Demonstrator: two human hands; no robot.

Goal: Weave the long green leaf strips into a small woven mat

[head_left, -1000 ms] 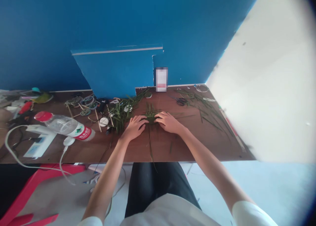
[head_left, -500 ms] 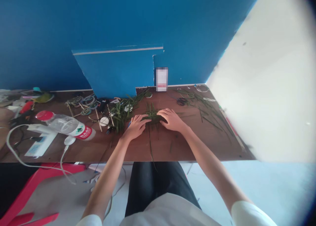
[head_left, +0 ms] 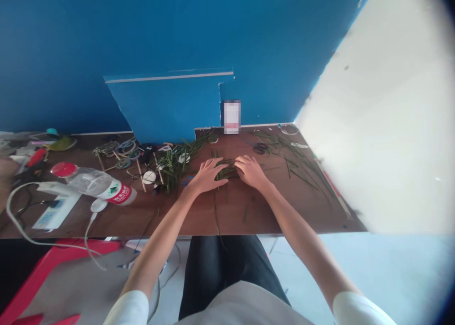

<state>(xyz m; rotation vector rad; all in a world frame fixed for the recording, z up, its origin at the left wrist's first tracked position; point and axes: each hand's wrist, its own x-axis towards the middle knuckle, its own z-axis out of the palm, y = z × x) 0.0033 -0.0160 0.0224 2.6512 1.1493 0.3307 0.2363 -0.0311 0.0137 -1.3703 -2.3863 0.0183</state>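
Observation:
A small mat of woven green leaf strips (head_left: 224, 168) lies on the brown table (head_left: 249, 206) in front of me. My left hand (head_left: 208, 176) rests on its left side, fingers stretched over the strips. My right hand (head_left: 251, 171) lies on its right side, fingers flat and pointing left, pressing the strips. Loose strip ends stick out above and below the hands. Neither hand lifts anything.
A pile of green leaf strips (head_left: 174, 161) lies left of the hands, more strips (head_left: 295, 161) to the right with scissors (head_left: 261, 148). A water bottle (head_left: 94, 183) lies on its side at left near a power strip (head_left: 53, 209) and white cable. A blue board (head_left: 167, 104) leans on the wall.
Both hands have slid a little farther up the table over the woven strips, the left fingers spreading out more. The camera has tilted slightly.

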